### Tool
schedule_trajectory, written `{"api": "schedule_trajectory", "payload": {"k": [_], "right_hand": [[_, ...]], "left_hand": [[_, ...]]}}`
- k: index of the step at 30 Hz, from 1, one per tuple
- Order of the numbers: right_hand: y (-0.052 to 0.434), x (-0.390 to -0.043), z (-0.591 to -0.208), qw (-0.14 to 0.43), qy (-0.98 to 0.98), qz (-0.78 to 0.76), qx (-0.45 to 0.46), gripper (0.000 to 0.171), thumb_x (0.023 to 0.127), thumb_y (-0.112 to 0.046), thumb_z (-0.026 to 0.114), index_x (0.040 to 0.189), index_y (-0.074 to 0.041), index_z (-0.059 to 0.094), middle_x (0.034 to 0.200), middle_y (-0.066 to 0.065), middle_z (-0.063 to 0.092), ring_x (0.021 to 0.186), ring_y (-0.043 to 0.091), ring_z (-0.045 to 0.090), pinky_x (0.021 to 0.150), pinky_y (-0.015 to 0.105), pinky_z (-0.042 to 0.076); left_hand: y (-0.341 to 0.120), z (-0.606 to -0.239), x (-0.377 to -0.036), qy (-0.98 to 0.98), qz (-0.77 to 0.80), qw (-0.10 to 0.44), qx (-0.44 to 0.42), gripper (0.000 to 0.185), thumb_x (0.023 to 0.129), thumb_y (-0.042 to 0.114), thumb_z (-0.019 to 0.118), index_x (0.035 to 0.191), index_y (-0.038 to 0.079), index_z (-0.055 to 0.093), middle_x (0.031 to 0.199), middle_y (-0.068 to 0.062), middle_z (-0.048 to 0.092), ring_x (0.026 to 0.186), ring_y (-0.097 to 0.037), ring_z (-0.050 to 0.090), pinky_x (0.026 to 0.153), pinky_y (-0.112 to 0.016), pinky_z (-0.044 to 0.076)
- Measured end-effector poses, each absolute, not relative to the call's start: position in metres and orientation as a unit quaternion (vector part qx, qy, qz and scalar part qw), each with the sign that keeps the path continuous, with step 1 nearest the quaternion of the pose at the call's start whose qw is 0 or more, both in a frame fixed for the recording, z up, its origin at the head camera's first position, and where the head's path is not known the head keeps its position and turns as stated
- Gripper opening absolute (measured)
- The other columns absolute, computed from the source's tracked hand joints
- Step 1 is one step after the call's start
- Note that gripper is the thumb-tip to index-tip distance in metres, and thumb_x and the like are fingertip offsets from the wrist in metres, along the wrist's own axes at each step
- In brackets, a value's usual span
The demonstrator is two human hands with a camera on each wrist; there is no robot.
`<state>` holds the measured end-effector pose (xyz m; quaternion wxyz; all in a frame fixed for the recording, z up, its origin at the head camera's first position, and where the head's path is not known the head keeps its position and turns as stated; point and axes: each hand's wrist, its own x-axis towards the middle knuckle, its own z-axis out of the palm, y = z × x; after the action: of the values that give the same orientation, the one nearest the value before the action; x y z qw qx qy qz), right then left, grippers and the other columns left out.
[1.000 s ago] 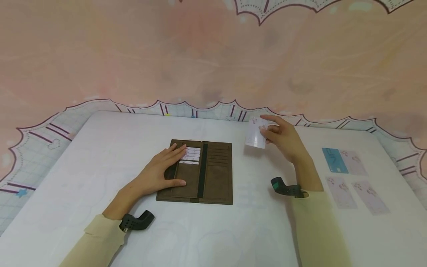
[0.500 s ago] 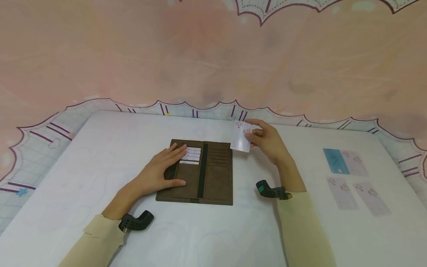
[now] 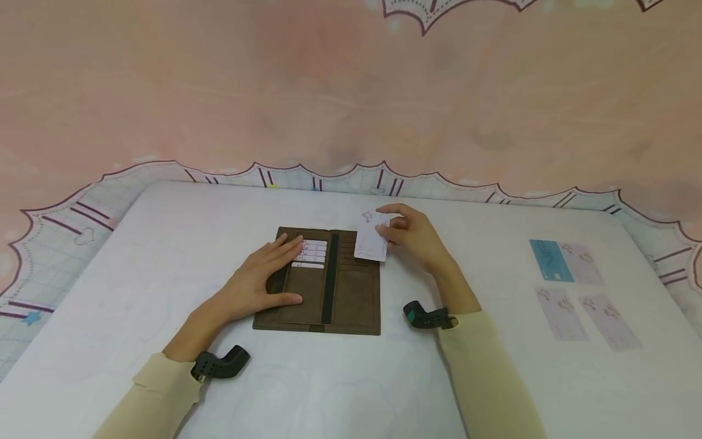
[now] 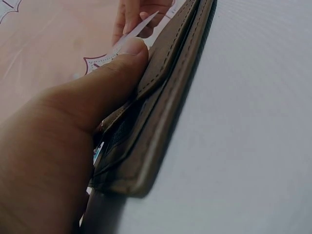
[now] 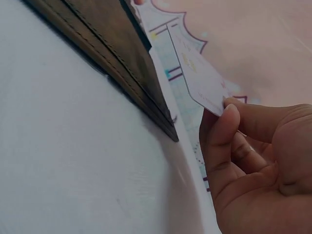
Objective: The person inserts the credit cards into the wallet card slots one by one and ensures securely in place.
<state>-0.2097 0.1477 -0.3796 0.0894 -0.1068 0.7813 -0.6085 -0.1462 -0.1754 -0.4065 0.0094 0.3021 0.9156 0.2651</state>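
Note:
A brown wallet [image 3: 356, 299] lies spread open on the white table, a dark strap running down its middle. My left hand [image 3: 252, 280] rests flat on its left half, thumb and fingers extended. Under those fingertips several white cards [image 3: 309, 250] peek out of the left slots. My right hand [image 3: 414, 238] pinches a white card with a pink floral print [image 3: 370, 238] by its right edge, over the upper right slots of the wallet. In the right wrist view the pinched card [image 5: 197, 73] is tilted, held at one corner area between thumb and fingers.
To the right on the table [image 3: 307, 390] lie a blue card [image 3: 551, 260] and a pale pink card [image 3: 581, 263] side by side. Two more pink cards, one on the left [image 3: 562, 314] and one on the right [image 3: 610, 322], lie nearer the front. A patterned cloth backdrop [image 3: 329, 91] rises behind.
My right hand has carried the floral card leftward and slightly down, from beside the wallet to over its right half. The left hand has stayed on the wallet.

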Motion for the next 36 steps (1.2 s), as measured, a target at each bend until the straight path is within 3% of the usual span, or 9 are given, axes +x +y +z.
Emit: {"api": "schedule_trajectory", "payload": {"k": [8, 25, 36], "right_hand": [[0.138, -0.207, -0.383, 0.082, 0.786, -0.6, -0.125, 0.037, 0.089, -0.003, 0.066, 0.126, -0.004, 0.057, 0.07, 0.007, 0.054, 0.061, 0.019, 0.054, 0.063, 0.025, 0.048], [0.129, -0.207, -0.391, 0.095, 0.823, -0.544, -0.132, 0.035, 0.091, -0.009, 0.066, 0.125, -0.012, 0.059, 0.071, 0.008, 0.058, 0.064, 0.022, 0.056, 0.068, 0.029, 0.045], [0.129, -0.206, -0.388, 0.101, 0.832, -0.526, -0.146, 0.029, 0.091, -0.008, 0.065, 0.121, -0.008, 0.063, 0.074, 0.008, 0.059, 0.067, 0.021, 0.057, 0.068, 0.029, 0.046]], "left_hand": [[-0.175, -0.407, -0.146, 0.915, 0.265, 0.003, 0.305, 0.093, 0.077, 0.048, 0.076, 0.15, 0.012, 0.032, 0.156, -0.003, 0.026, 0.144, -0.029, 0.013, 0.113, -0.054, 0.012], [-0.174, -0.406, -0.145, 0.918, 0.262, 0.015, 0.296, 0.094, 0.076, 0.049, 0.076, 0.151, 0.014, 0.031, 0.157, 0.0, 0.025, 0.145, -0.027, 0.011, 0.114, -0.052, 0.012], [-0.175, -0.407, -0.146, 0.919, 0.259, 0.015, 0.297, 0.094, 0.076, 0.05, 0.076, 0.151, 0.015, 0.03, 0.157, 0.0, 0.024, 0.145, -0.026, 0.01, 0.114, -0.052, 0.012]]}}
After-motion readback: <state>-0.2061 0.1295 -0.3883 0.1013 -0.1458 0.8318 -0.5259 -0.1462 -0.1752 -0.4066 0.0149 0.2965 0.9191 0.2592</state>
